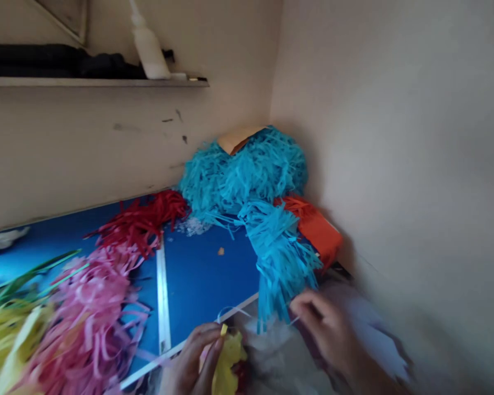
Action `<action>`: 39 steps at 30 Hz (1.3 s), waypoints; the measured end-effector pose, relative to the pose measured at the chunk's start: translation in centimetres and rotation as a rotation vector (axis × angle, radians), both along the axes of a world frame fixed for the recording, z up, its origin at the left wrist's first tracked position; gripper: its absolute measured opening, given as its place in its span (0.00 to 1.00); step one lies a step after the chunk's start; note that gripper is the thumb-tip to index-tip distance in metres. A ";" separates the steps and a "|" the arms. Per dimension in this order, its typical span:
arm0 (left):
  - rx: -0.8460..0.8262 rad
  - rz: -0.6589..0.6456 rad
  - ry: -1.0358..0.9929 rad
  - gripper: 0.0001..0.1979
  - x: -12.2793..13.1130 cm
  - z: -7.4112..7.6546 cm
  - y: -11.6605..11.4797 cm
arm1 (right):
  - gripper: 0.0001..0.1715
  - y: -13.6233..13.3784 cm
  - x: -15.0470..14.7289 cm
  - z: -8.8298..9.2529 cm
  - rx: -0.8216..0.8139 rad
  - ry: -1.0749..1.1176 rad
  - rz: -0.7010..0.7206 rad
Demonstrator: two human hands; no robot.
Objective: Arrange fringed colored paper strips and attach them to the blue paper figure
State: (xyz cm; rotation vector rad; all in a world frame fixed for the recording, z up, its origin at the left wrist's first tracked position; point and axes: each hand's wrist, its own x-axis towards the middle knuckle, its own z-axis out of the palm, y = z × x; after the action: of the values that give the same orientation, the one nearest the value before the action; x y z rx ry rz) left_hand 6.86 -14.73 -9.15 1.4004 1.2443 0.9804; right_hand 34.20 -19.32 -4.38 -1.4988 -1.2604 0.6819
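My left hand (201,356), at the bottom centre, pinches a piece of yellow paper (226,365) between thumb and fingers. Something dark red shows beside the paper's lower edge. A thin pale string (236,310) arcs just above this hand. Farther right, my right hand (323,323) has its fingers closed on a thin pale strand (295,320), near the hanging ends of a bundle of blue paper strips (278,247).
A large blue shredded-paper heap (247,170) fills the corner, with orange paper (319,230) beside it. Red strips (142,219), pink strips (94,312) and yellow strips (8,340) line the blue table (209,274). A shelf (94,82) holds a white bottle (150,52).
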 end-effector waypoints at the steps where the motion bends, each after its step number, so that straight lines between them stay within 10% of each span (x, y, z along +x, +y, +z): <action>1: -0.138 0.045 -0.080 0.16 0.4 0.3 -0.2 | 0.12 0.2 -2.5 -0.3 -0.033 -0.051 0.100; 6: -0.606 0.233 -0.569 0.20 1.8 0.7 -0.6 | 0.15 2.2 -8.9 -1.4 -0.154 -0.007 0.310; 39: -0.412 0.227 -0.496 0.17 1.0 0.2 -1.1 | 0.16 3.2 -10.7 -1.9 -0.236 -0.106 0.386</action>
State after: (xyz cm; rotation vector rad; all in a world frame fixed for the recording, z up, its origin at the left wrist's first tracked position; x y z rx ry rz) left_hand 7.90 -15.80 -8.97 0.6543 1.1527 1.0677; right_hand 23.52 -16.15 -6.27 -1.5086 -1.6183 1.0443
